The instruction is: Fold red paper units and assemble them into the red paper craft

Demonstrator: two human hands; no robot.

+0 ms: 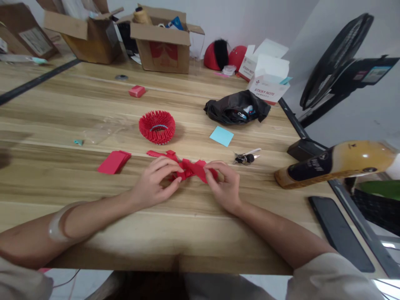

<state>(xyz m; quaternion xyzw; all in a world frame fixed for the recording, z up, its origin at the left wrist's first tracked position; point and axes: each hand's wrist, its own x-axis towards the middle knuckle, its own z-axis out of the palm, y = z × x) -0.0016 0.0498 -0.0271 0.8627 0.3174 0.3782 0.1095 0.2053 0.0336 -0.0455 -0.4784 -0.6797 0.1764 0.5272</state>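
Several red folded paper pieces (187,170) lie in a loose pile on the table between my hands. My left hand (159,181) is curled at the left side of the pile, with thumb and fingertips closed around a small red piece. On the right, my right hand (225,185) pinches a red paper piece (200,168) between thumb and index finger. Behind them stands a red bowl shape (157,125) built of many folded paper units. A stack of red paper sheets (113,162) lies left of my left hand.
A light blue sheet (221,136), keys (246,157) and a black plastic bag (239,108) lie beyond my right hand. To the right are a bottle (325,164) and a phone (340,233). Cardboard boxes (165,56) line the back; a fan (337,62) stands at the right.
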